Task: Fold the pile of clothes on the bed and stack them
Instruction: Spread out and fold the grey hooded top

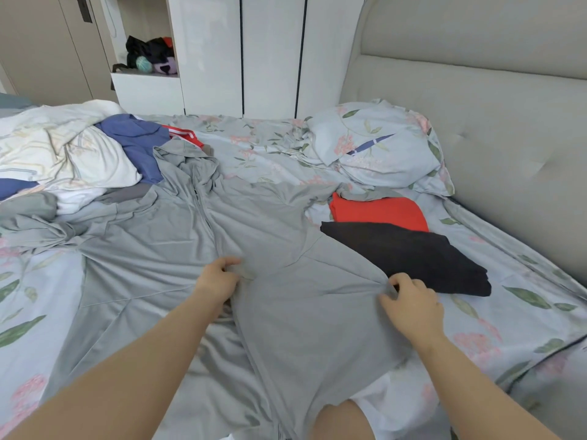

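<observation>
Through the head camera, my left hand (pixel 219 277) pinches the grey hooded jacket (pixel 286 328) near its middle and my right hand (pixel 409 303) pinches its right edge. It lies spread on the bed (pixel 524 312). I judge I'm starting its fold; next that side should come inward. A folded black garment (pixel 413 255) and red garment (pixel 381 211) lie alongside, with a white wardrobe (pixel 270 52) behind.

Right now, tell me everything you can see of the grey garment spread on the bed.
The grey garment is a thin, smooth, faintly shiny top with what looks like a hood at its far end and a seam or zip down the middle. It lies unfolded and wrinkled on the floral sheet. Your left hand pinches it mid-front, your right hand pinches its right edge, which meets the folded black garment.
</observation>
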